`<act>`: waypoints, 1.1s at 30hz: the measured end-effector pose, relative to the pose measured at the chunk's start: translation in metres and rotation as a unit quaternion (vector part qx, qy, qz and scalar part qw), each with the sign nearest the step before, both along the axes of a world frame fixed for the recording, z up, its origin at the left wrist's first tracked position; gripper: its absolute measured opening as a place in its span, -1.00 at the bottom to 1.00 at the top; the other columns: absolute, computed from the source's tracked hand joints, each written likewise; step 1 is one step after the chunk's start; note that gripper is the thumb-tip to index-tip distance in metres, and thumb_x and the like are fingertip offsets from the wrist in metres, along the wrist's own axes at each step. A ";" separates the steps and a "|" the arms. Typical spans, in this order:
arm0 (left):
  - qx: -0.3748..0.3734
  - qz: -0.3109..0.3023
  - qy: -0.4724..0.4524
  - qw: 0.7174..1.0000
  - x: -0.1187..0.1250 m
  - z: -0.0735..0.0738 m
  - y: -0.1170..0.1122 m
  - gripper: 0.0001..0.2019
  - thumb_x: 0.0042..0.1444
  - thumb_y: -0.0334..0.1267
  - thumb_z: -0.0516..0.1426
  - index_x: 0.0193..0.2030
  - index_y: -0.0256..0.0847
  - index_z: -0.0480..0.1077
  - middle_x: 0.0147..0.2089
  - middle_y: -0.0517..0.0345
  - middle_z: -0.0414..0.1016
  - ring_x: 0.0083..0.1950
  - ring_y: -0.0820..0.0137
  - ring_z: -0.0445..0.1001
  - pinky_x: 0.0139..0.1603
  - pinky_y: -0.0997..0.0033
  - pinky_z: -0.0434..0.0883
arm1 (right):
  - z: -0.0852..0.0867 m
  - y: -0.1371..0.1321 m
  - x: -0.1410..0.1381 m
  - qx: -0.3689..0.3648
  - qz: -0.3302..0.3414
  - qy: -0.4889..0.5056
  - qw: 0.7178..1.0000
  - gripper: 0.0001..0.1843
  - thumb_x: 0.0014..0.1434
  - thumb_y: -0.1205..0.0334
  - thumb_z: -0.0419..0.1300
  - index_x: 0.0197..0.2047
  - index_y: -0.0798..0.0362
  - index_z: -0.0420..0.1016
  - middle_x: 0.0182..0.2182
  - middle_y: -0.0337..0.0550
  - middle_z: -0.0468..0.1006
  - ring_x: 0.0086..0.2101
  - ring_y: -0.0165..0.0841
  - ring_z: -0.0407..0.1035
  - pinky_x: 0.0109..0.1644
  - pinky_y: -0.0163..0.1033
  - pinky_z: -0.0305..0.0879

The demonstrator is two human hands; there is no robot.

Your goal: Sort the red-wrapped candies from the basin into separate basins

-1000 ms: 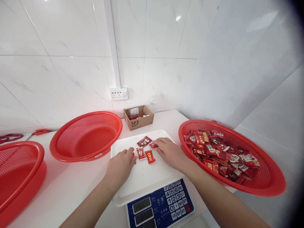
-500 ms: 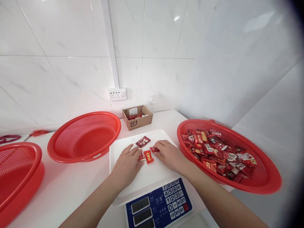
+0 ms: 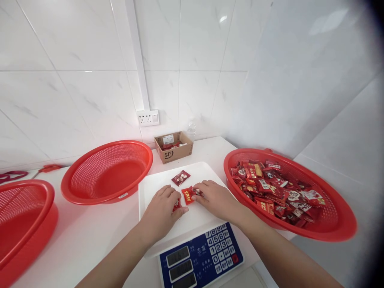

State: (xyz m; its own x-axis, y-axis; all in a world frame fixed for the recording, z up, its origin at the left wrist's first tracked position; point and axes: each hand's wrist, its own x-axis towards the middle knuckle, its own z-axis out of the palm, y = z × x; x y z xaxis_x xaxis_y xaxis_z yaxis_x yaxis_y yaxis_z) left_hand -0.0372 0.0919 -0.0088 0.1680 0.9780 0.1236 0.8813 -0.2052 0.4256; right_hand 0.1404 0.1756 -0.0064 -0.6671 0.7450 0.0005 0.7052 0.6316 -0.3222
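Note:
Over the white pan (image 3: pixel 195 222) of a digital scale, my left hand (image 3: pixel 162 210) has its fingers curled round a red candy packet (image 3: pixel 177 205), part of which shows past the thumb. My right hand (image 3: pixel 216 200) is closed on another small packet (image 3: pixel 197 192), mostly covered by its fingers. Between the hands lies a bright red packet with gold lettering (image 3: pixel 187 195), next to my right fingertips. A dark red packet (image 3: pixel 181 178) rests flat on the pan beyond them. The scale's blue panel (image 3: pixel 202 256) with keys and displays faces me.
At right stands a red perforated basket (image 3: pixel 339 212) heaped with wrapped packets (image 3: pixel 276 192). Two more red baskets, one nearer (image 3: pixel 27 232) and one farther (image 3: pixel 106 172), stand at left. Behind the scale are a cardboard box (image 3: pixel 180 153) with packets and a clear bottle (image 3: pixel 191 130) by the tiled wall.
My left fingers have curled in round their packet. My right hand has drawn its packet slightly nearer, against the gold-lettered one. The dark red packet has stayed put.

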 end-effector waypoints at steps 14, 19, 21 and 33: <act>-0.022 0.010 0.069 0.997 0.012 0.002 0.031 -0.86 0.11 -0.33 0.04 -0.26 -0.29 0.40 -0.13 -0.08 0.40 0.02 0.16 0.31 0.02 0.17 0.29 | -0.006 -0.003 0.006 0.002 0.001 0.017 1.000 -0.75 0.19 0.16 0.09 -0.10 0.05 0.43 -0.21 -0.09 0.46 -0.15 -0.23 0.32 -0.21 -0.22 0.19; -0.008 0.014 0.016 1.000 0.011 0.001 0.029 -0.92 0.06 -0.37 0.06 -0.30 -0.25 0.37 -0.17 0.00 0.42 -0.03 0.21 0.32 -0.04 0.20 0.32 | -0.008 -0.003 0.011 -0.009 -0.009 0.036 0.999 -0.76 0.18 0.16 0.09 -0.10 0.03 0.41 -0.20 -0.11 0.45 -0.19 -0.28 0.34 -0.24 -0.25 0.18; -0.011 0.023 -0.013 1.000 0.009 0.000 0.027 -0.92 0.08 -0.35 0.05 -0.32 -0.23 0.37 -0.18 0.02 0.41 -0.05 0.23 0.33 -0.04 0.23 0.32 | -0.008 -0.003 0.011 -0.010 -0.009 0.042 0.999 -0.76 0.18 0.16 0.09 -0.10 0.03 0.41 -0.20 -0.11 0.44 -0.19 -0.28 0.33 -0.23 -0.25 0.18; -0.086 0.126 -0.261 0.953 0.007 0.004 0.015 -0.86 0.08 -0.21 0.02 -0.40 -0.17 0.33 -0.27 0.13 0.40 -0.33 0.39 0.40 -0.44 0.45 0.34 | -0.006 -0.008 0.011 -0.017 -0.001 0.076 0.997 -0.74 0.19 0.11 0.10 -0.11 0.04 0.42 -0.17 -0.08 0.42 -0.15 -0.26 0.31 -0.15 -0.21 0.20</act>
State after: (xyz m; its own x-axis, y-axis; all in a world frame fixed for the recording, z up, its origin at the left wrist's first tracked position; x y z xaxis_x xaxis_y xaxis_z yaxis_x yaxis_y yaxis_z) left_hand -0.0300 0.1074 -0.0047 -0.1161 0.9924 -0.0397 0.5521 0.0977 0.8280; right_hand 0.1515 0.1675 -0.0128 -0.6594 0.7478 0.0769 0.6476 0.6170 -0.4471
